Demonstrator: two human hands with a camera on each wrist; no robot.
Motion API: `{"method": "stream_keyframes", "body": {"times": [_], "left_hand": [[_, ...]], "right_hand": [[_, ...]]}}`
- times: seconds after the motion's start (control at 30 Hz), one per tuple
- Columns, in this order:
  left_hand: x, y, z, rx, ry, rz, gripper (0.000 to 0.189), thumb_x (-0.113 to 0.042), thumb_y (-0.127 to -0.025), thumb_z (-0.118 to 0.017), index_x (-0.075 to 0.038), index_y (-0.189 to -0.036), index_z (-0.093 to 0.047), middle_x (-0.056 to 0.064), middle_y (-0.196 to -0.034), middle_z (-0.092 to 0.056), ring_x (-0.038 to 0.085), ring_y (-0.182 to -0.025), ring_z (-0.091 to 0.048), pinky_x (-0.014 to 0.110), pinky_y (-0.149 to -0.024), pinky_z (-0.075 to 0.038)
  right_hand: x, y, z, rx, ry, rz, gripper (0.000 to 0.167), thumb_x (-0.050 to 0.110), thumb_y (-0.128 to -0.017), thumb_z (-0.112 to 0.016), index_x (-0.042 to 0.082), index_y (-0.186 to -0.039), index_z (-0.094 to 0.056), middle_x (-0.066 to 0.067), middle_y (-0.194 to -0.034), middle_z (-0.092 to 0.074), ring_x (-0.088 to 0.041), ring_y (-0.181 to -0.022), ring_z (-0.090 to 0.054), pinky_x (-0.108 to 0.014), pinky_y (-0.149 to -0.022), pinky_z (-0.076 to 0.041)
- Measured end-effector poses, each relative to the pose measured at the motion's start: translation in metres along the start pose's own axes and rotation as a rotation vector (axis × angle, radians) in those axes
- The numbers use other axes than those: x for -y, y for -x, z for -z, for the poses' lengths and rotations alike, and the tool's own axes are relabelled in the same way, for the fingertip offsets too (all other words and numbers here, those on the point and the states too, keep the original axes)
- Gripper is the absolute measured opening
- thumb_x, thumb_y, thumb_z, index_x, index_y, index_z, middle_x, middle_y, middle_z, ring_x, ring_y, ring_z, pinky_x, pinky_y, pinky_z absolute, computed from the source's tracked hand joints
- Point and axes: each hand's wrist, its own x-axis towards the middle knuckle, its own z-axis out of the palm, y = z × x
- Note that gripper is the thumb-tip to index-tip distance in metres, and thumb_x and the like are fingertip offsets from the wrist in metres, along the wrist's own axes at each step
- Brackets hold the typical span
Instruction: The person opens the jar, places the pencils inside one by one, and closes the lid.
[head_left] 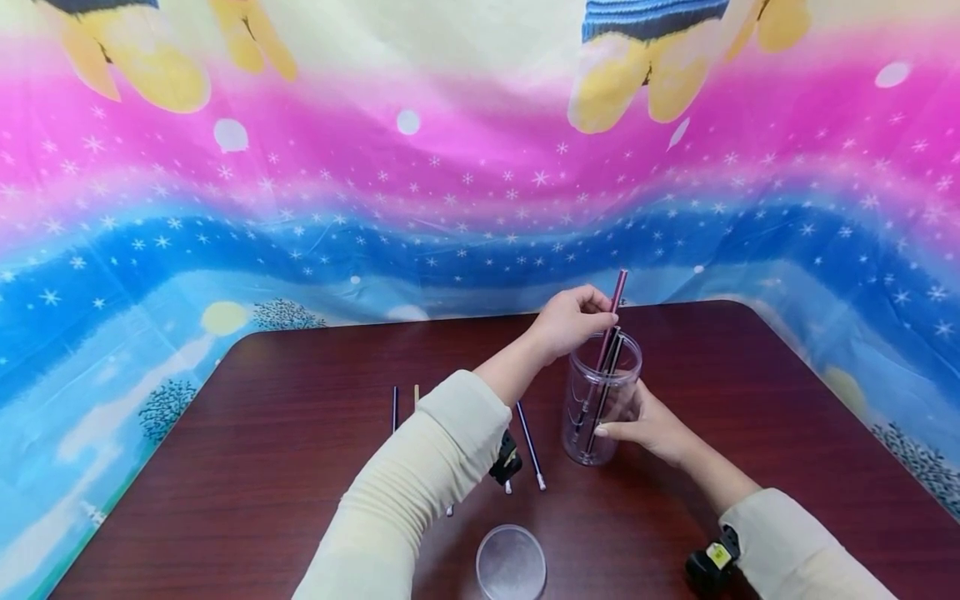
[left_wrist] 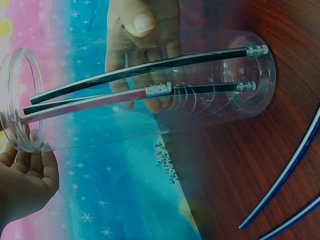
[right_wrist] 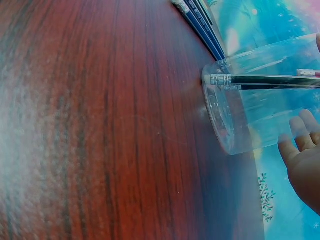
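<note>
One reddish pencil, partly inside the clear jar and pinched near its upper end by the left hand, could snag on the two dark pencils if moved askew, while the jar might tip should the right hand, wrapped round its wall, slacken. The reddish pencil looks slim and straight, its silvery ferrule and pale eraser pointing down.

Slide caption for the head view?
Left-hand grip on a reddish pencil partway inside a clear jar, right-hand grip on the jar.
</note>
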Motion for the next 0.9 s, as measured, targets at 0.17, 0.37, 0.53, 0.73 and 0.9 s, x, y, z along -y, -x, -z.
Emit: {"method": "stream_keyframes", "body": {"times": [0.17,0.37,0.53,0.73,0.9], "left_hand": [[0.0030,0.0000,-0.0005,0.011,-0.035,-0.005,0.005,-0.013,-0.080,-0.061,-0.011,-0.084,-0.058,-0.001,-0.074,-0.055,0.010,-0.069,-0.051,0.021,-0.059,-0.043],[0.0030,-0.0008,-0.0010,0.012,-0.044,-0.012,0.006,-0.014,-0.081,-0.060,-0.011,-0.085,-0.058,-0.002,-0.075,-0.055,0.009,-0.070,-0.051,0.021,-0.061,-0.043],[0.0016,-0.0013,-0.0021,0.025,-0.054,-0.024,0.004,-0.015,-0.081,-0.059,-0.012,-0.085,-0.059,-0.003,-0.077,-0.056,0.008,-0.072,-0.051,0.020,-0.063,-0.043],[0.0016,-0.0015,-0.0048,0.026,-0.062,-0.036,0.004,-0.013,-0.081,-0.060,-0.011,-0.084,-0.061,-0.004,-0.075,-0.056,0.007,-0.072,-0.051,0.020,-0.064,-0.042],[0.0021,-0.0011,-0.0064,0.026,-0.069,-0.033,0.004,-0.013,-0.081,-0.060,-0.011,-0.084,-0.061,-0.005,-0.075,-0.056,0.007,-0.072,-0.051,0.020,-0.063,-0.042]], "right_hand": [[-0.0009,-0.0008,0.0001,0.010,-0.007,0.012,0.082,0.002,-0.074,-0.064,0.005,-0.134,-0.008,-0.027,-0.128,-0.030,-0.014,-0.105,-0.047,-0.021,-0.083,-0.039],[-0.0009,-0.0009,0.0005,0.001,0.020,-0.002,0.082,0.004,-0.074,-0.064,0.007,-0.134,-0.008,-0.024,-0.128,-0.032,-0.024,-0.109,-0.043,-0.021,-0.082,-0.039],[0.0003,-0.0002,0.0006,-0.010,0.028,-0.011,0.081,0.004,-0.075,-0.064,0.007,-0.134,-0.009,-0.023,-0.127,-0.034,-0.022,-0.107,-0.045,-0.023,-0.081,-0.040],[-0.0005,-0.0009,0.0002,-0.009,0.012,-0.002,0.078,0.003,-0.074,-0.064,0.005,-0.133,-0.012,-0.025,-0.122,-0.039,-0.015,-0.100,-0.050,-0.023,-0.081,-0.041],[0.0001,-0.0004,-0.0006,-0.011,0.006,0.006,0.079,0.003,-0.074,-0.064,0.005,-0.133,-0.012,-0.024,-0.122,-0.039,-0.015,-0.100,-0.050,-0.023,-0.081,-0.041]]}}
